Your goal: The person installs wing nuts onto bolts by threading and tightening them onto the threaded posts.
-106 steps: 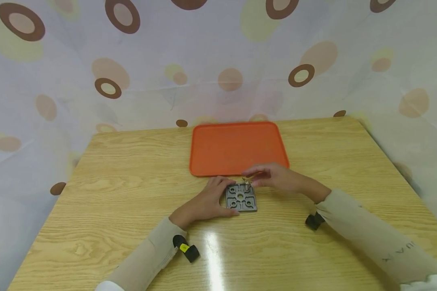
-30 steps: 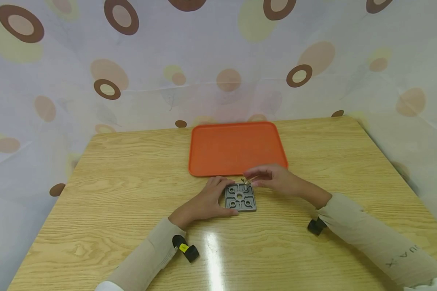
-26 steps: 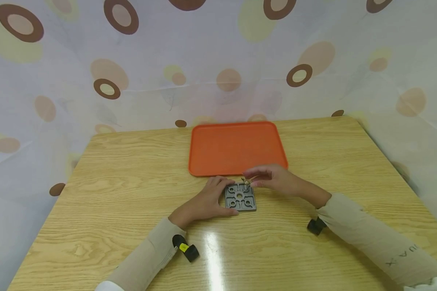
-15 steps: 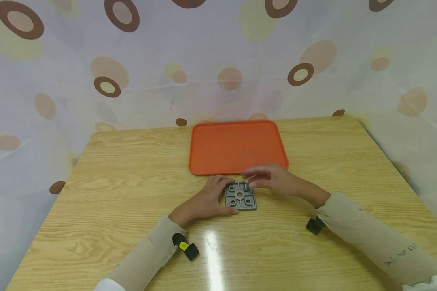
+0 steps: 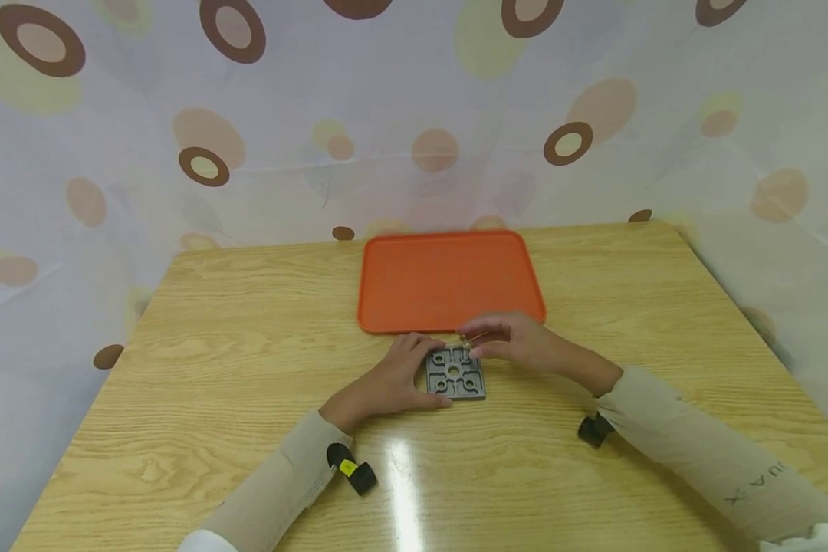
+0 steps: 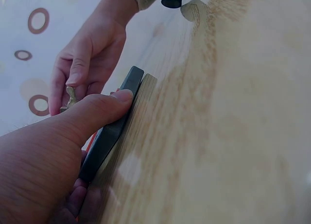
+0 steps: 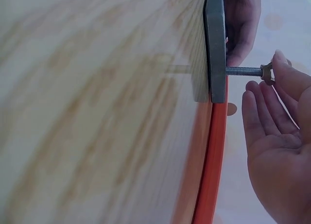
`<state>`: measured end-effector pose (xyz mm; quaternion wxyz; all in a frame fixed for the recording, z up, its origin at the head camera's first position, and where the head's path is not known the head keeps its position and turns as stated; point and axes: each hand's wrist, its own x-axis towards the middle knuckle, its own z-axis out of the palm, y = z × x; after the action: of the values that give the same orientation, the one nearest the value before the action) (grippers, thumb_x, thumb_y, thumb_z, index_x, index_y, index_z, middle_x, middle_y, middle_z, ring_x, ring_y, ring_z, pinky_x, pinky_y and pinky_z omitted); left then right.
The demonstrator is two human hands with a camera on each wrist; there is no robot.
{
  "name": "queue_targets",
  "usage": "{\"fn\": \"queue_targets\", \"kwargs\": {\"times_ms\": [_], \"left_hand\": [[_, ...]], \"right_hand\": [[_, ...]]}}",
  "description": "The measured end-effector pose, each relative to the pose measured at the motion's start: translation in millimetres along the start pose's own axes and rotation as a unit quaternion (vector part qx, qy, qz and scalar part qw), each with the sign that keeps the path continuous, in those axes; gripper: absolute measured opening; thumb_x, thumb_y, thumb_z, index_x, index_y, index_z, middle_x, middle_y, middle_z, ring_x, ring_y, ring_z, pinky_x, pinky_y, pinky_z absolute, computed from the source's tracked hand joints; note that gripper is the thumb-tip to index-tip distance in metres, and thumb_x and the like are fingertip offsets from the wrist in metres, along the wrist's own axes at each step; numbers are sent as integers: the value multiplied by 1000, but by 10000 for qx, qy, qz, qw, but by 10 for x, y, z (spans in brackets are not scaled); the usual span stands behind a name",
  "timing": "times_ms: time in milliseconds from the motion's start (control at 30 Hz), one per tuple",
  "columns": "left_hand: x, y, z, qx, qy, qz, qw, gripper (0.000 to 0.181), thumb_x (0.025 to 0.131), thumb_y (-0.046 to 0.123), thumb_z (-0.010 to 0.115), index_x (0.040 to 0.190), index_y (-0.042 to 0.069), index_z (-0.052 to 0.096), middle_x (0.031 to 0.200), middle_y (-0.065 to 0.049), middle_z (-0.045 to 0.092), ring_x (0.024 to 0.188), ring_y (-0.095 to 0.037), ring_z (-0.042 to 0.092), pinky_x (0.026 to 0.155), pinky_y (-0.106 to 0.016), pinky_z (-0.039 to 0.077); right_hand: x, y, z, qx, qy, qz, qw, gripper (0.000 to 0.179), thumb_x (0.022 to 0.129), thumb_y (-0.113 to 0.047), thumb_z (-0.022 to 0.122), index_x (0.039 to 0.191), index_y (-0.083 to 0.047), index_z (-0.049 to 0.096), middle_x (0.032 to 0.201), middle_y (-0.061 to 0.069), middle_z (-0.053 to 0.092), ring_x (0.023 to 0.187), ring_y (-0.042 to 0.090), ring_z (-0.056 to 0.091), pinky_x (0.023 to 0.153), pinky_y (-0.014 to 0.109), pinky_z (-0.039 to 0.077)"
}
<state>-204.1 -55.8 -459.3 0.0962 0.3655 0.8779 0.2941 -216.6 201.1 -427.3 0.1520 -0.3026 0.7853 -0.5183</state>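
A square grey metal plate (image 5: 455, 383) with several round holes lies flat on the table. My left hand (image 5: 393, 381) grips its left side, thumb at the near edge and fingers at the far edge; in the left wrist view the thumb presses the dark plate (image 6: 111, 131). From the plate's far right corner stands a threaded bolt (image 7: 243, 71), upright, with a brass-coloured wing nut (image 7: 266, 74) at its top end. My right hand (image 5: 520, 341) pinches the wing nut between thumb and fingers; its other fingers (image 7: 265, 107) are loosely bent, apart from the bolt.
An orange tray (image 5: 448, 284) lies just beyond the plate, behind both hands. The wood-grain table (image 5: 248, 330) ends at a patterned cloth (image 5: 386, 92) at the back and sides. Black wrist cameras hang below the sleeves, one (image 5: 362, 477) by the left forearm.
My right fingertips shift slightly at the wing nut, the thumb moving a little left, and the nut's wings change angle. The left hand and plate stay in place.
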Motion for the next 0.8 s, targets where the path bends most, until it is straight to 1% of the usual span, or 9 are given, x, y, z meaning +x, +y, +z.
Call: {"fn": "queue_targets", "kwargs": {"times_ms": [67, 167, 267, 367, 467, 600, 800], "left_hand": [[-5, 1, -1, -4, -6, -13, 10000, 88, 71, 60, 70, 139, 16, 37, 129, 1, 36, 118, -14, 29, 98, -36, 32], [-5, -6, 0, 14, 4, -18, 10000, 88, 71, 60, 69, 139, 16, 36, 129, 2, 36, 118, -14, 29, 97, -36, 33], [-3, -15, 2, 20, 20, 4, 10000, 88, 71, 61, 69, 140, 16, 36, 128, 2, 36, 117, -14, 30, 96, -35, 33], [-1, -20, 6, 5, 36, 9, 10000, 87, 71, 61, 69, 139, 17, 36, 127, 3, 37, 115, -13, 30, 95, -35, 34], [-1, -21, 9, -11, 45, 12, 10000, 87, 71, 61, 69, 139, 16, 37, 127, 3, 37, 115, -13, 30, 96, -34, 34], [-5, -16, 12, -31, 42, 13, 10000, 88, 71, 61, 69, 139, 16, 37, 127, 3, 37, 116, -13, 30, 96, -35, 33], [-5, -1, 6, 6, 44, 18, 10000, 87, 71, 60, 69, 139, 16, 37, 128, 2, 37, 117, -14, 30, 97, -35, 33]], "right_hand": [[6, -21, 11, -78, 42, -12, 10000, 38, 86, -10, 66, 121, 2, 57, 117, 15, 60, 106, 24, 58, 86, 30, 46], [5, -108, 32, -225, 86, -31, 9997, 36, 86, -6, 65, 119, 5, 57, 115, 18, 60, 104, 27, 58, 86, 31, 46], [4, -210, 44, -332, 127, -5, 9994, 36, 85, -4, 66, 117, 7, 57, 113, 21, 60, 103, 30, 58, 86, 34, 46], [9, -247, 44, -451, 166, 34, 9988, 36, 83, -4, 67, 116, 7, 58, 111, 20, 60, 102, 30, 58, 87, 38, 45], [20, -176, 37, -552, 191, 9, 9983, 36, 82, -4, 68, 115, 6, 59, 110, 19, 61, 102, 27, 58, 88, 39, 45], [28, -46, 20, -632, 231, -51, 9977, 36, 82, -10, 69, 115, 1, 60, 110, 13, 62, 101, 21, 59, 88, 36, 45], [22, 22, 3, -599, 272, -253, 9975, 33, 83, -15, 69, 112, 0, 62, 108, 11, 63, 97, 19, 60, 86, 36, 46]]}}
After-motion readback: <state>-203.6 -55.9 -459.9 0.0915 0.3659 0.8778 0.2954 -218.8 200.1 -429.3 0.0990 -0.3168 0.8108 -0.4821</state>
